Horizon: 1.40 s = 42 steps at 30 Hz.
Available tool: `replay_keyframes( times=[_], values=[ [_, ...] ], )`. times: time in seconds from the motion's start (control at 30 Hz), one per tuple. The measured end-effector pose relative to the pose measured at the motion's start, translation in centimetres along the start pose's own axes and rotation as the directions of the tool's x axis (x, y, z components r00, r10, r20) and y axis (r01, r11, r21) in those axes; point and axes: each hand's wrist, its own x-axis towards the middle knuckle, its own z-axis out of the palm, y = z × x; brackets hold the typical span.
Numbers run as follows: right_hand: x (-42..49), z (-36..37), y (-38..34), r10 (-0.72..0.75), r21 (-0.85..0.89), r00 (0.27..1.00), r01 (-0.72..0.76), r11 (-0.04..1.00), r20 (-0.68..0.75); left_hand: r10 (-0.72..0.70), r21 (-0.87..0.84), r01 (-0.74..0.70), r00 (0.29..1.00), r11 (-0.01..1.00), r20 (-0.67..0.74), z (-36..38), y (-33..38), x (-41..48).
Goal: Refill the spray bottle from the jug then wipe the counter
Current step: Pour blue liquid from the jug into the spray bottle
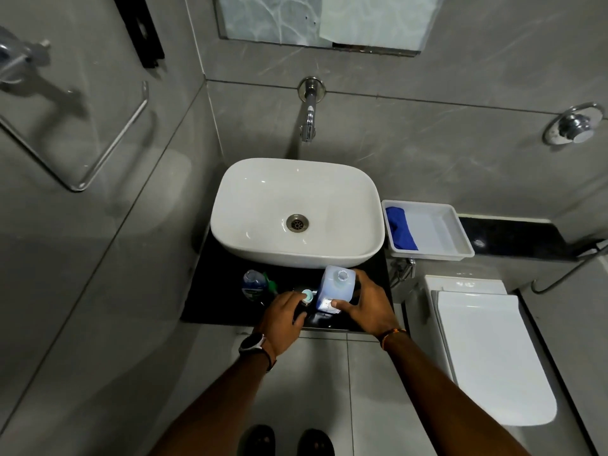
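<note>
A translucent jug [334,287] of pale blue liquid stands upright on the black counter [223,301] in front of the basin, its mouth uncapped. My right hand [368,307] grips the jug from the right side. My left hand [283,319] pinches a small round pale-blue cap [307,295] just left of the jug, low over the counter. The spray bottle [254,284], blue with a green trigger [271,285], sits further left on the counter, apart from both hands. A blue cloth [399,232] lies in a white tray [460,238] to the right of the basin.
A white vessel basin [250,238] takes up most of the counter, with a wall tap [308,123] above it. A white toilet [487,357] stands at the right, below the tray's ledge. A towel bar [108,149] is on the left wall.
</note>
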Motion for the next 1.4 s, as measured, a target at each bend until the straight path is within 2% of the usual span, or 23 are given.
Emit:
replay_keyframes(
  times=[0.07,0.13,0.23,0.3,0.33,0.47,0.7,0.9,1.1,1.2,1.4],
  values=[
    [-0.1,0.0,-0.1,0.015,-0.001,1.000,-0.015,1.000,-0.006,-0.016,0.018,0.016,1.000,1.000,0.019,-0.7,-0.4,-1.5],
    [-0.1,0.0,-0.1,0.019,-0.008,1.000,-0.019,1.000,-0.006,-0.155,0.012,0.155,0.988,0.988,-0.012,-1.4,-1.4,-2.8],
    [-0.1,0.2,-0.2,0.019,-0.014,1.000,-0.019,1.000,-0.003,-0.479,-0.096,0.470,0.865,0.878,-0.150,-3.2,-4.1,-4.7],
    [-0.2,0.4,-0.1,0.017,-0.010,1.000,-0.017,1.000,-0.008,-0.562,-0.183,0.532,0.797,0.827,-0.222,-4.5,-5.9,-5.2],
    [-0.2,0.5,0.0,0.011,-0.009,1.000,-0.011,1.000,-0.011,-0.570,-0.229,0.525,0.785,0.820,-0.244,-5.0,-6.5,-5.2],
    [-0.4,1.0,0.1,-0.021,-0.009,0.999,0.021,1.000,-0.034,-0.518,-0.382,0.412,0.823,0.827,-0.233,-7.0,-7.3,-3.6],
    [-0.5,1.9,-0.8,0.012,-0.026,0.997,-0.014,1.000,-0.081,-0.339,-0.478,0.290,0.941,0.829,-0.017,-8.3,-6.7,0.2],
    [-1.0,1.9,-1.8,-0.012,-0.026,0.994,0.009,1.000,-0.109,-0.287,-0.369,0.239,0.955,0.898,-0.080,-7.8,-6.4,1.3],
    [-1.7,1.9,-4.3,-0.097,0.002,0.980,0.099,0.995,-0.172,-0.263,-0.400,0.217,0.963,0.890,-0.061,-7.9,-5.2,1.7],
    [-1.7,2.0,-5.7,-0.147,-0.042,0.966,0.141,0.989,-0.211,-0.192,-0.376,0.167,0.981,0.912,-0.031,-7.9,-4.1,2.0],
    [-1.1,1.0,-8.1,-0.206,-0.224,0.972,0.177,0.958,-0.116,-0.139,-0.394,0.108,0.989,0.913,-0.050,-7.4,-2.1,2.0]
  ],
)
